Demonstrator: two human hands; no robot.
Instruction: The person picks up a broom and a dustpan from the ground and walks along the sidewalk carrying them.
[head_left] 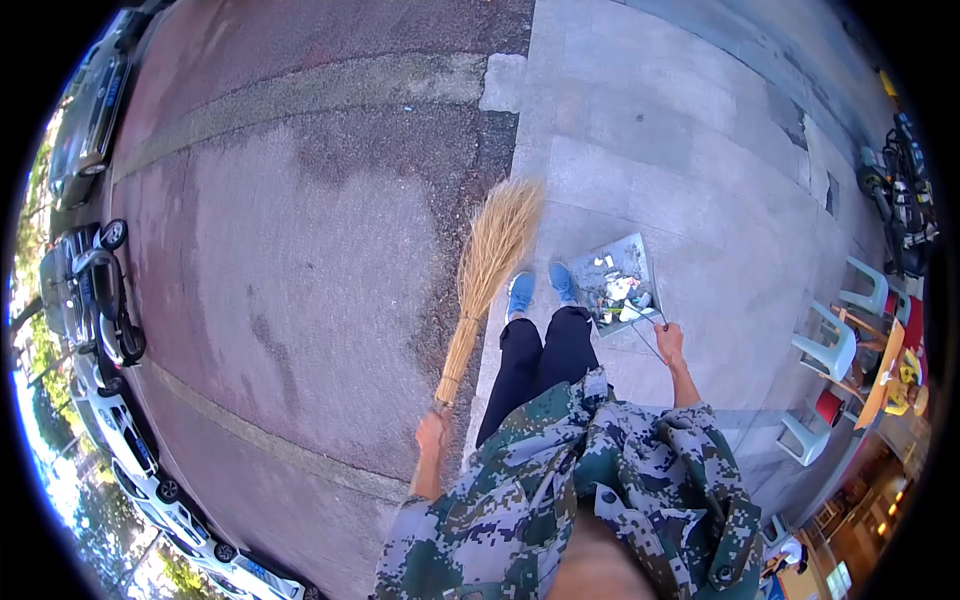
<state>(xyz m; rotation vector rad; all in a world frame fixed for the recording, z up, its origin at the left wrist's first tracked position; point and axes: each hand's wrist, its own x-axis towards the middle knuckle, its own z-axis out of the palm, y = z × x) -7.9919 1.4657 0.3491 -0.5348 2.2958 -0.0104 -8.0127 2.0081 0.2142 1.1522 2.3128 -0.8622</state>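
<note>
My left hand is wrapped round the handle end of a straw broom. The broom slants up and away, and its spread bristles reach the border between dark asphalt and pale paving; their tips look slightly blurred. My right hand grips the thin wire handle of a dustpan, a flat metal-looking pan beside my right shoe. Scraps of litter, white pieces and darker bits, lie in the pan. My blue shoes stand between broom and dustpan.
Parked cars and a scooter line the far left. To the right are pale plastic chairs, a wooden table and parked two-wheelers. A paving edge runs ahead between asphalt and slabs.
</note>
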